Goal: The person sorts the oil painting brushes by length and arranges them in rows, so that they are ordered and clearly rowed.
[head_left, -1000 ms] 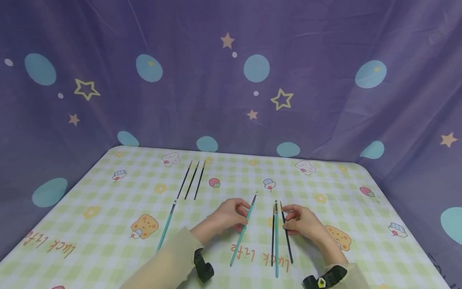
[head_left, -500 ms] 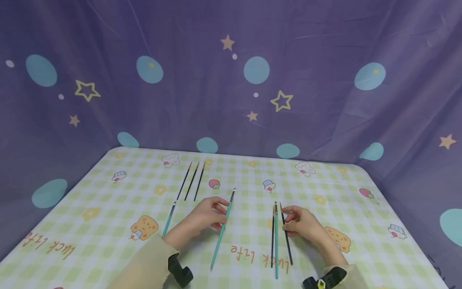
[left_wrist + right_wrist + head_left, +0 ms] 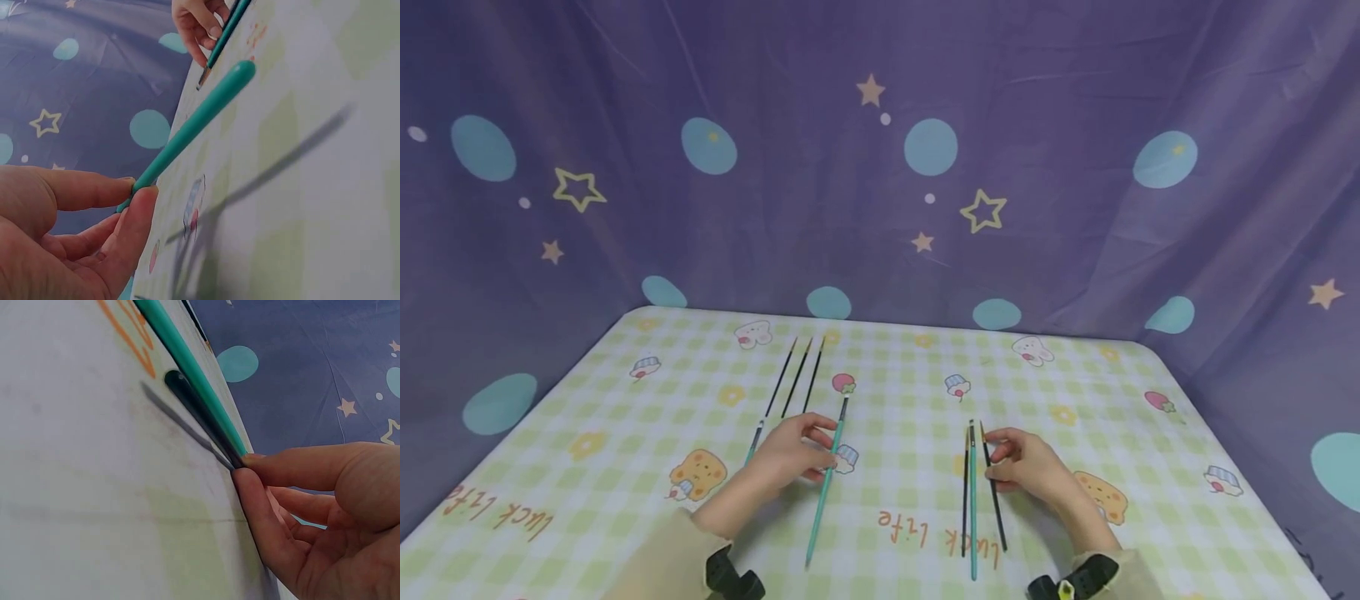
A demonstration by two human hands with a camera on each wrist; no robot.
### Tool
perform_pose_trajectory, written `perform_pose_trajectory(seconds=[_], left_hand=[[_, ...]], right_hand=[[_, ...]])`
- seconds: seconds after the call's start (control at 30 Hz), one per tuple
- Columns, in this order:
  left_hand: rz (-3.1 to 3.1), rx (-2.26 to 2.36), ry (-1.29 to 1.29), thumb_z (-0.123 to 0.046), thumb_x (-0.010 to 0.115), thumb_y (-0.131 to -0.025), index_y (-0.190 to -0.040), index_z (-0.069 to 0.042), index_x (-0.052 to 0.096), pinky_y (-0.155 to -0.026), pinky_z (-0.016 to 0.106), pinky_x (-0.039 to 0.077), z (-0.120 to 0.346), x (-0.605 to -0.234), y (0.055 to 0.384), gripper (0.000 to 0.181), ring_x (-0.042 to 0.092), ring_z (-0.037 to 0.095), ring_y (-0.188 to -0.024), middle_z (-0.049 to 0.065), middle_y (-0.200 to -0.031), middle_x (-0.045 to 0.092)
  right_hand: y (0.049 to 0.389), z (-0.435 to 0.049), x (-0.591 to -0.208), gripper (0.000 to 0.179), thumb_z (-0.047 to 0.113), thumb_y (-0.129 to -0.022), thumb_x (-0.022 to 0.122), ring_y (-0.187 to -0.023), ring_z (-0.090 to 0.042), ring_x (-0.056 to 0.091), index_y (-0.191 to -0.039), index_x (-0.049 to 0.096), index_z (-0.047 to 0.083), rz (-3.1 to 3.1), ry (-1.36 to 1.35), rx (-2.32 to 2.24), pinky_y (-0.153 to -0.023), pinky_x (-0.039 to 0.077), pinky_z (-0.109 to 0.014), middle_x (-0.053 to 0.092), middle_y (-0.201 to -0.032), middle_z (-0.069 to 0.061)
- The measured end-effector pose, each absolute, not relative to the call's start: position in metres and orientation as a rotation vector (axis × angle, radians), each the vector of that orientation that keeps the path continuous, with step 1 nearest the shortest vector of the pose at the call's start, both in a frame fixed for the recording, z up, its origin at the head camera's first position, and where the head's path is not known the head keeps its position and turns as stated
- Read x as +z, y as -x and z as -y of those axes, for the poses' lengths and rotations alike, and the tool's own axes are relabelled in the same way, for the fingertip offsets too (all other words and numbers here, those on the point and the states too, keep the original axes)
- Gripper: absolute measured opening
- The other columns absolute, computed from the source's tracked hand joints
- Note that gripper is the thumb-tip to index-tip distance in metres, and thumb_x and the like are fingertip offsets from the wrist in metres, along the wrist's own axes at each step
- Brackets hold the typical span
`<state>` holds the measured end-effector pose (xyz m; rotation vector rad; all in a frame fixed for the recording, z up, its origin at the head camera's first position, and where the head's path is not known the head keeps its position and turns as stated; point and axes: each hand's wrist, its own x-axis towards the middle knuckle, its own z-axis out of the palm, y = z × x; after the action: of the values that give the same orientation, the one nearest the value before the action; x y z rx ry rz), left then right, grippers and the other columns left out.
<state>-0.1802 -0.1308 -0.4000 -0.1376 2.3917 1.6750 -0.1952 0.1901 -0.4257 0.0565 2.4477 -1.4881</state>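
Observation:
My left hand [image 3: 792, 452] pinches a teal paintbrush [image 3: 820, 508] between thumb and fingertips, bristle end pointing away. In the left wrist view the teal handle [image 3: 194, 125] hangs above the cloth, its shadow apart from it. On the right, my right hand [image 3: 1032, 463] pinches a black paintbrush [image 3: 997, 515] near its bristle end. In the right wrist view the black handle's end [image 3: 187, 394] shows a shadow beside it. Just left of it lie a second teal paintbrush [image 3: 973, 517] and another black paintbrush [image 3: 965, 508], roughly parallel.
Three black paintbrushes [image 3: 796, 377] lie in a slanted row at the back left. Another teal paintbrush [image 3: 754, 442] lies below them, partly hidden by my left hand. A green-checked cloth [image 3: 910, 467] with printed cartoons covers the table; a purple curtain [image 3: 1045, 250] hangs behind.
My left hand has carried the teal paintbrush leftward, away from the brushes on the right and toward those on the left. The right hand has stayed in place, gripping the black paintbrush.

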Motion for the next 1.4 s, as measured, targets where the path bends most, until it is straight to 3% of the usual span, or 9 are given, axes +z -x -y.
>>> perform_pose_trajectory(seconds=[0.67, 1.4], left_hand=[[-2.567, 1.485, 0.294, 0.005, 0.064, -0.073, -0.115, 0.003, 0.054, -0.053, 0.032, 0.053, 0.179, -0.398, 0.155, 0.044, 0.057, 0.017, -0.06, 0.012, -0.09, 0.056], [-2.574, 1.322, 0.339, 0.005, 0.064, -0.074, -0.113, 0.006, 0.055, -0.053, 0.031, 0.052, 0.193, -0.397, 0.145, 0.04, 0.055, 0.017, -0.062, 0.011, -0.087, 0.054]], right_hand=[[0.197, -0.188, -0.428, 0.048, -0.002, -0.074, 0.068, -0.069, -0.018, 0.055, -0.119, 0.053, 0.001, -2.448, -0.054, -1.492, -0.057, 0.054, -0.031, 0.052, -0.086, -0.01], [0.196, -0.191, -0.426, 0.048, -0.003, -0.075, 0.067, -0.071, -0.018, 0.056, -0.121, 0.051, -0.001, -2.42, -0.025, -1.514, -0.06, 0.055, -0.032, 0.051, -0.086, -0.011]])
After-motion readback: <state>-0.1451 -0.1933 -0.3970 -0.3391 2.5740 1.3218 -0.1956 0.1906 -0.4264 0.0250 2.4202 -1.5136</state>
